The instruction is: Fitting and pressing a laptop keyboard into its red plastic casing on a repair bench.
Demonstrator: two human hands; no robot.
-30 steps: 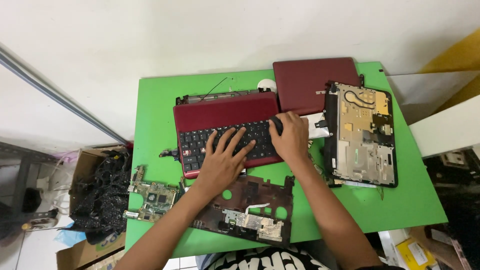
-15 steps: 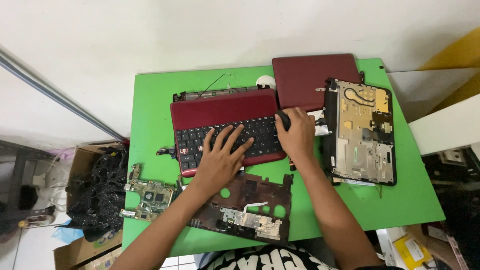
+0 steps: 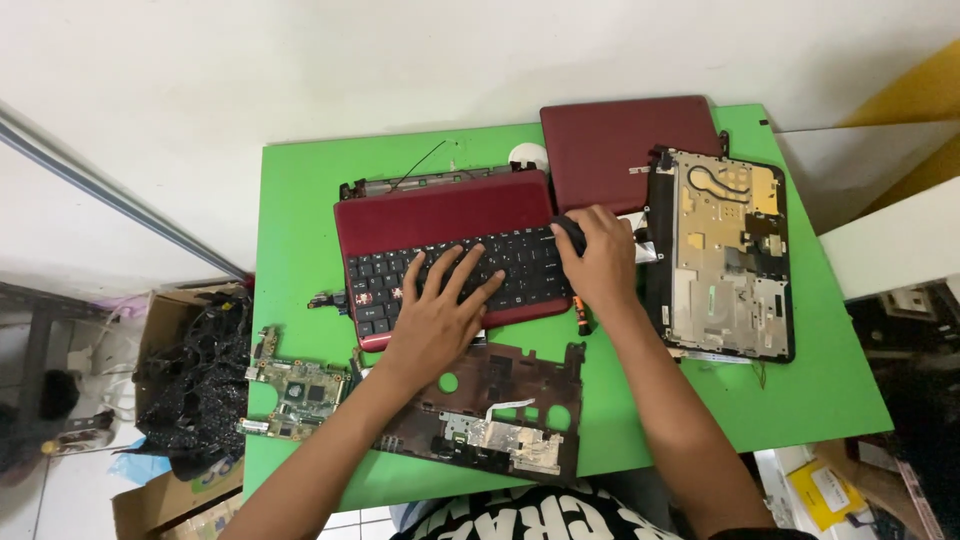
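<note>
The left hand stays flat, fingers wide, on the red laptop keyboard; the right hand has slid right, holding a small black part.

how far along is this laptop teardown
Done, by the look of it: the board, a dark red palmrest, a red lid and the bare base lie apart on the green table. In hand: the left hand presses the keyboard, the right hand grips its right edge. Left: the keyboard sits in its red frame.
</note>
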